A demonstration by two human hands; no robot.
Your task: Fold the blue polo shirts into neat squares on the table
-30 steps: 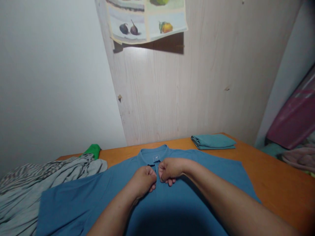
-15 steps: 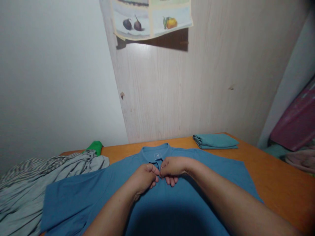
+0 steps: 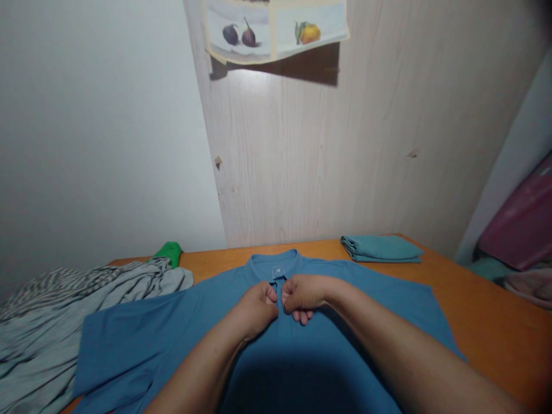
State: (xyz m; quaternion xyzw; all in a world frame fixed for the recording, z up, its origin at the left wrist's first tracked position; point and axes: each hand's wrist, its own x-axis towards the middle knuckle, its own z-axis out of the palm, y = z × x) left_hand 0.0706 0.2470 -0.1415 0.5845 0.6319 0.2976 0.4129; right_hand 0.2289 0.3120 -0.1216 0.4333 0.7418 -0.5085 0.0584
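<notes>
A blue polo shirt (image 3: 207, 310) lies spread face up, its collar at the far side and a small label (image 3: 278, 272) showing inside the neck. At the front opening just below the collar, my left hand (image 3: 259, 307) is closed, with fingers curled at the left edge of the placket. Opposite it, my right hand (image 3: 302, 297) pinches the right edge of the placket, its lower fingers curled on the cloth. A narrow gap separates the two hands. Buttons are hidden by the fingers.
Grey and striped clothes (image 3: 107, 305) lie heaped at the left, with a green item (image 3: 170, 253) behind them. A folded teal garment (image 3: 382, 248) rests at the back right of the orange table (image 3: 487, 322). Behind stands a wall with a fruit picture (image 3: 276, 34).
My hands have drawn slightly apart at the placket; the left fingers are curled in more tightly. The whole view has shifted a little.
</notes>
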